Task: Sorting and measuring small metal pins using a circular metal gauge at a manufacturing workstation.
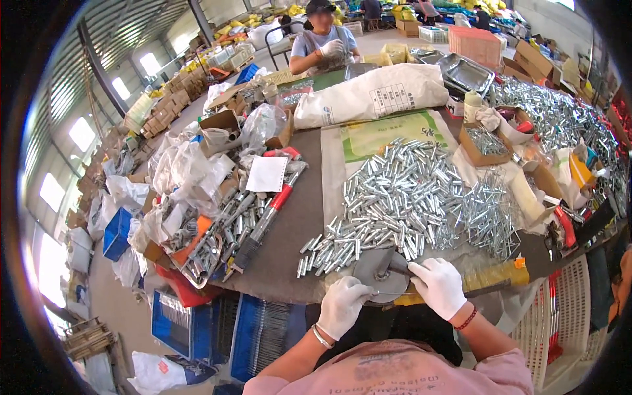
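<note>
Left hand [342, 307]: white-gloved, my thumb and fingertips pressed together on one end of a thin metal rod [393, 293].
Thin metal rod: lies crosswise in front of me, by the near edge of the tabletop [306, 207], reaching from my left fingertips toward my right hand [440, 286].
Right hand: also gloved, fingers bent at the right side of a grey round plate [370, 268]; the detail under my fingertips is too small, so I cannot tell whether they are clamped on anything.
Grey round plate: between my two hands, just on my side of the metal sleeves.
Metal sleeves [395, 204]: a broad, shiny heap of short tubes straight ahead of me, spread over a green-and-white sack [334, 158].
Thin metal pins [490, 214]: a looser pile touching the heap on its right.
Cardboard box [486, 158]: open, holding more thin pieces, beyond the pins.
White sack [375, 97]: lying across the tabletop behind the heap.
Red-handled tool [282, 197]: on my left, slanting beside a white paper sheet [266, 174].
Blue crates [257, 336]: below the tabletop, to my left.
Co-worker [326, 49]: across from me, one gloved hand raised near the chest.
</note>
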A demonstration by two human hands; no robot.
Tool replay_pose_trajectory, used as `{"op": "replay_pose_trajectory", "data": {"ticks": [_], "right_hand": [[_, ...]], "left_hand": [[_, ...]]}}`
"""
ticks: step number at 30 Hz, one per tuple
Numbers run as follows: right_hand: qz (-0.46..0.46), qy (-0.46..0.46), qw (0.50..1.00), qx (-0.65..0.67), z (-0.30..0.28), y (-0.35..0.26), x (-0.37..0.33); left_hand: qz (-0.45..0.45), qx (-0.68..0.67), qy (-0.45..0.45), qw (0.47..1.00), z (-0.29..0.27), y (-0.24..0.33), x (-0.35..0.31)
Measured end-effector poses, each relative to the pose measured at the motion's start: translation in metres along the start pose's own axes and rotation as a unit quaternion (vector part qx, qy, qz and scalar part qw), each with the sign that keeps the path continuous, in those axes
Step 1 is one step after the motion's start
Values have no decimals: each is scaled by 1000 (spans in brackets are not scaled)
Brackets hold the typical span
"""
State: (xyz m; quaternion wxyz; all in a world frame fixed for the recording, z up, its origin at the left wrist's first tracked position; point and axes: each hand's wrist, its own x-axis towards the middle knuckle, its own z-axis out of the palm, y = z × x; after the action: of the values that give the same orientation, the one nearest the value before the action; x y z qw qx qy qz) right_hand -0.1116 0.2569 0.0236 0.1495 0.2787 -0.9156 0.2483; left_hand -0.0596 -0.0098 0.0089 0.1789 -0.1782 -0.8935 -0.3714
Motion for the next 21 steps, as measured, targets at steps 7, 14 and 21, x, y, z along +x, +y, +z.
{"op": "replay_pose_trajectory", "data": {"ticks": [7,14,21], "right_hand": [[19,-3,1000,-17,7,-6,5],[72,13,997,26,1,-10,5],[83,24,989,116,-8,-22,-12]], "left_hand": [[1,4,2,1000,-1,-6,-4],[-1,-3,2,1000,-2,-1,1],[11,5,4,1000,-1,-5,-4]]}}
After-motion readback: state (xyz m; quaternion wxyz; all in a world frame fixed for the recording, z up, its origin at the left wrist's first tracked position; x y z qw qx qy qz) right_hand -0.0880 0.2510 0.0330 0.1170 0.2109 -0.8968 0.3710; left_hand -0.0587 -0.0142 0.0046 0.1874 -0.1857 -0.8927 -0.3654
